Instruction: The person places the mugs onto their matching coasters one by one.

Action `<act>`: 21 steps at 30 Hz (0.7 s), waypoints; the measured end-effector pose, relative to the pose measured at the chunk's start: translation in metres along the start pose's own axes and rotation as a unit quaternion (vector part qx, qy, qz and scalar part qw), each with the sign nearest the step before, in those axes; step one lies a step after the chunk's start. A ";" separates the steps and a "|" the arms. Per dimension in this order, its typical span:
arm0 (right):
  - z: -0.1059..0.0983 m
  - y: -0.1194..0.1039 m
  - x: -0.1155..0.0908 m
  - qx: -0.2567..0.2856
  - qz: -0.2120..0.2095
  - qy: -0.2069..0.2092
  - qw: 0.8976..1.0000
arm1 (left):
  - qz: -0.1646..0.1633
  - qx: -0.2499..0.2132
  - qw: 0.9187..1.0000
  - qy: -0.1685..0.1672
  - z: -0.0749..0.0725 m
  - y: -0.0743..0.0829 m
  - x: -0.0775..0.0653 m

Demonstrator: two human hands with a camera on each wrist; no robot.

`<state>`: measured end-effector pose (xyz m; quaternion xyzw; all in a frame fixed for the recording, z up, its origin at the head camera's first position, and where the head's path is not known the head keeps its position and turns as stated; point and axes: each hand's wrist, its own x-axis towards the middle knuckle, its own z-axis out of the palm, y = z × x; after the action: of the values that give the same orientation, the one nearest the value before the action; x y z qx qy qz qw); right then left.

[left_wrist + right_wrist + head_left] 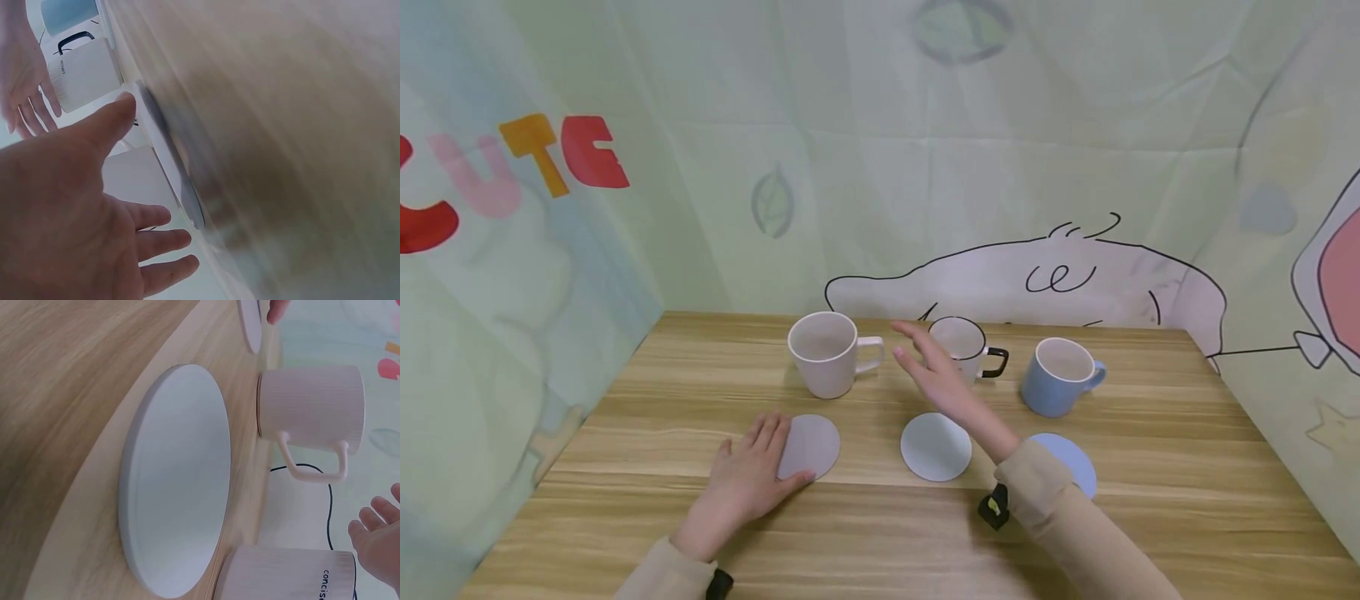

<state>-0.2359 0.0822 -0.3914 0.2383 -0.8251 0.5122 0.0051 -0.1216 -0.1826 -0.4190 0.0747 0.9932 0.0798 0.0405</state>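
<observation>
The right hand [940, 379], fingers straight and grasping nothing, hangs by the white cylindrical black-rimmed mug [961, 337]; a low sweep could tip it; left of and nearer than that mug, the left hand [749, 475], fingers outstretched, overlaps a flat round pale-lilac coaster [814, 447]; sideways pressure could skid it.

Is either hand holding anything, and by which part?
Nothing appears held: the left hand is open at the leftmost coaster, and the right hand hovers open near the black-handled mug.
</observation>
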 end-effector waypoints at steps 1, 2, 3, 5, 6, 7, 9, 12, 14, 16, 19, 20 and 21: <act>0.001 0.000 0.001 0.002 0.002 -0.001 1.000 | 0.001 0.004 1.000 0.000 0.000 -0.001 0.000; 0.001 0.000 0.003 0.006 0.005 -0.002 1.000 | 0.001 0.008 1.000 0.000 0.000 -0.001 0.000; 0.001 0.000 0.004 0.009 0.005 -0.003 1.000 | 0.002 0.011 1.000 0.000 0.000 -0.002 0.000; 0.002 0.000 0.007 0.015 0.010 -0.003 1.000 | 0.001 0.016 1.000 -0.001 0.000 -0.003 -0.001; 0.003 0.000 0.008 0.018 0.010 -0.002 1.000 | 0.001 0.018 1.000 -0.002 0.000 -0.003 -0.001; 0.003 0.000 0.010 0.021 0.011 -0.002 1.000 | 0.000 0.018 1.000 -0.003 0.000 -0.003 -0.001; 0.005 0.000 0.012 0.028 0.014 -0.002 0.999 | -0.001 0.018 1.000 -0.007 0.000 -0.004 -0.001; 0.008 0.001 0.016 0.033 0.018 -0.003 0.999 | -0.001 0.018 1.000 -0.012 -0.001 -0.005 -0.001; 0.010 0.001 0.018 0.034 0.021 -0.003 0.999 | -0.002 0.018 1.000 -0.017 -0.001 -0.005 -0.002; 0.012 0.002 0.020 0.036 0.023 -0.004 0.999 | -0.003 0.018 1.000 -0.022 -0.002 -0.006 -0.002; 0.015 0.003 0.022 0.042 0.027 -0.002 0.999 | -0.004 0.019 0.999 -0.030 -0.002 -0.006 -0.003; 0.016 0.003 0.023 0.043 0.031 0.000 0.999 | -0.004 0.020 0.999 -0.032 -0.002 -0.006 -0.003; 0.017 0.003 0.023 0.044 0.032 0.000 0.999 | -0.004 0.021 0.999 -0.033 -0.002 -0.007 -0.003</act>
<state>-0.2538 0.0600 -0.3965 0.2117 -0.8090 0.5479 -0.0213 -0.1194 -0.1898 -0.4177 0.0740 0.9931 0.0561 0.0718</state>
